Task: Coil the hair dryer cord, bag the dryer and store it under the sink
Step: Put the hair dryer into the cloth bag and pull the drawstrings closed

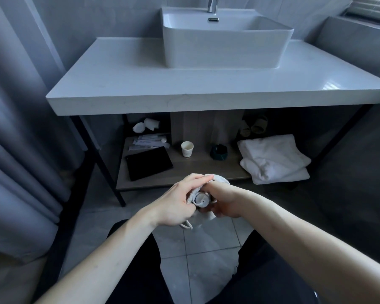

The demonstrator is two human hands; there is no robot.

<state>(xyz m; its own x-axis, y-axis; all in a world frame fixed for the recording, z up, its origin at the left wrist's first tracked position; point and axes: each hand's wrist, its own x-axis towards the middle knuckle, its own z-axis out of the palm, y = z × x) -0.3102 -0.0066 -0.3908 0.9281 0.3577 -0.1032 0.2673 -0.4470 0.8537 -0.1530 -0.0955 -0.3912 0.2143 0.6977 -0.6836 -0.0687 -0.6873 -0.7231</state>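
Note:
A white drawstring bag (220,179) is held between both hands in front of the low shelf (206,170) under the sink (224,40). The round white end of the hair dryer (201,199) shows at the bag's mouth; the rest of the dryer and its cord are hidden inside. My left hand (178,205) pinches the bag's rim from the left. My right hand (226,201) grips the bag and dryer from the right, fingers curled underneath. A loop of drawstring (186,226) hangs below my left hand.
On the shelf lie a black tablet (148,163), a paper cup (187,149), a dark green dish (219,152) and folded white towels (274,159). Packets and rolled items sit at the back left. Black frame legs (101,163) flank the shelf. A grey curtain (20,128) hangs left.

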